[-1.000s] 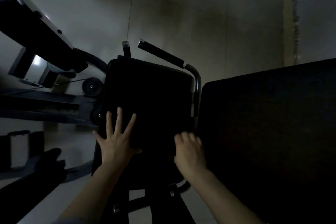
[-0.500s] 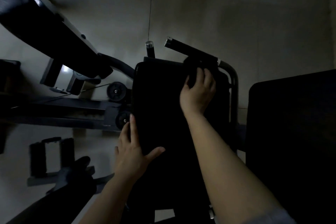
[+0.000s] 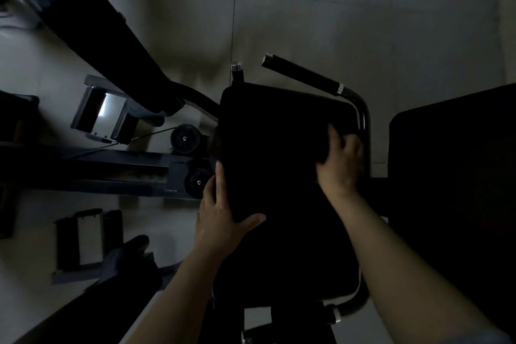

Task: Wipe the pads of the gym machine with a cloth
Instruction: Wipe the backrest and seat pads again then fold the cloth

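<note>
2 hands (image 3: 220,220), 2 pads (image 3: 279,162), 2 pulley wheels (image 3: 185,138), 1 handle bar (image 3: 301,75).

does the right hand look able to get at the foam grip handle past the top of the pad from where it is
Probably yes. The right hand lies on the seat pad near its right edge, and the foam grip handle juts out just beyond the pad's far edge, with nothing between them.

Dim gym: padded black seat (image 3: 279,148), grip handle (image 3: 301,75), cable pulleys (image 3: 185,138), tiled floor (image 3: 363,22).
</note>
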`<state>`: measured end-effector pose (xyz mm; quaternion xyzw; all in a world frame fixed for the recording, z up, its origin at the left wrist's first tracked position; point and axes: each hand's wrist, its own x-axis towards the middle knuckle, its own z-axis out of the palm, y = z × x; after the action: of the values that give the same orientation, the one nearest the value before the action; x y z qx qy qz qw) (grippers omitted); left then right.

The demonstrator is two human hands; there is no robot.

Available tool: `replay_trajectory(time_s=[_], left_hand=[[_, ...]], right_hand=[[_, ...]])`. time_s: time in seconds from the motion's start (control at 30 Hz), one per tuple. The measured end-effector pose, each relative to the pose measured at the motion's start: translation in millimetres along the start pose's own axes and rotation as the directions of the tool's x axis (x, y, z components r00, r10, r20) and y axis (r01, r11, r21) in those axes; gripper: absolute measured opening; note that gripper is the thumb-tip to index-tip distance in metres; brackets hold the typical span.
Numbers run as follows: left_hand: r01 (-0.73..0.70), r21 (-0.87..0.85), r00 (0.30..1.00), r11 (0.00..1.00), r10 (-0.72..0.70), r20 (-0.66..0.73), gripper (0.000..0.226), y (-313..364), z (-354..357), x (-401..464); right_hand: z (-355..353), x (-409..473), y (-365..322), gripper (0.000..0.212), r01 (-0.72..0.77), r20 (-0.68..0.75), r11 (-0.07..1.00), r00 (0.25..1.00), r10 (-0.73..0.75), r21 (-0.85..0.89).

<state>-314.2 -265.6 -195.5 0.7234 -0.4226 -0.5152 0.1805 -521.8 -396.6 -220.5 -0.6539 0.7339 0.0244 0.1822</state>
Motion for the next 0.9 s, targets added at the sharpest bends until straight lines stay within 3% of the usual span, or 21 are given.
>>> replay_trajectory(time_s=[0.07, 0.13, 0.2, 0.27, 0.37, 0.47, 0.53, 0.57, 0.63, 0.73, 0.83, 0.9], left_hand=[[0.033, -0.234, 0.998, 0.972, -0.022, 0.050, 0.119, -1.5, -4.6, -5.5], [0.161, -0.524, 0.987, 0.836, -0.127, 0.100, 0.110, -5.5, -5.6, -16.4], [0.241, -0.635, 0.968, 0.734, -0.229, 0.102, 0.081, -14.6, 2.5, -31.1], [0.277, -0.617, 0.951, 0.737, -0.302, 0.066, 0.053, -24.0, 13.3, -42.9], [0.312, -0.646, 0.932, 0.697, -0.355, 0.067, 0.054, -26.4, 20.0, -47.9], [0.340, -0.677, 0.922, 0.653, -0.372, 0.104, 0.056, -19.9, 17.0, -50.1], [0.351, -0.657, 0.923, 0.667, -0.363, 0.124, 0.058, -23.8, 15.8, -50.7], [0.364, -0.644, 0.922, 0.673, -0.360, 0.145, 0.059, -25.7, 15.9, -51.3], [0.381, -0.628, 0.919, 0.679, -0.353, 0.176, 0.062, -32.0, 16.1, -49.6], [0.403, -0.637, 0.909, 0.657, -0.371, 0.192, 0.063, -38.6, 16.6, -43.0], [0.383, -0.656, 0.920, 0.650, -0.333, 0.207, 0.071, -43.5, 16.4, -44.8], [0.341, -0.674, 0.935, 0.655, -0.309, 0.172, 0.068, -41.1, 14.1, -49.5]], right_hand=[[6.1, -7.9, 11.9, 0.070, -0.138, -0.048, 0.988, 0.989, 0.142, 0.073], [12.7, -11.0, -1.7, 0.068, -0.314, -0.066, 0.936, 0.943, 0.328, 0.162], [16.0, -20.2, -29.4, 0.069, -0.345, -0.052, 0.923, 0.932, 0.358, 0.168], [22.6, -45.8, -64.8, 0.076, -0.120, -0.062, 0.989, 0.990, 0.125, 0.087], [37.4, -98.3, -108.0, 0.088, 0.310, -0.061, 0.950, 0.950, -0.307, 0.033], [39.3, -102.9, -107.6, 0.086, 0.521, -0.028, 0.852, 0.854, -0.520, 0.055], [31.9, -74.8, -83.8, 0.079, 0.557, -0.077, 0.830, 0.828, -0.555, 0.002], [27.6, -55.9, -65.7, 0.075, 0.475, -0.097, 0.880, 0.876, -0.472, 0.007], [19.8, -21.7, -22.7, 0.072, 0.160, -0.071, 0.985, 0.985, -0.156, 0.063], [17.5, -21.8, 19.3, 0.065, -0.216, -0.126, 0.965, 0.964, 0.235, 0.151], [33.0, -71.4, -6.6, 0.067, -0.367, -0.083, 0.908, 0.917, 0.389, 0.200], [44.9, -109.4, -49.4, 0.072, -0.272, -0.057, 0.940, 0.956, 0.289, 0.206]])
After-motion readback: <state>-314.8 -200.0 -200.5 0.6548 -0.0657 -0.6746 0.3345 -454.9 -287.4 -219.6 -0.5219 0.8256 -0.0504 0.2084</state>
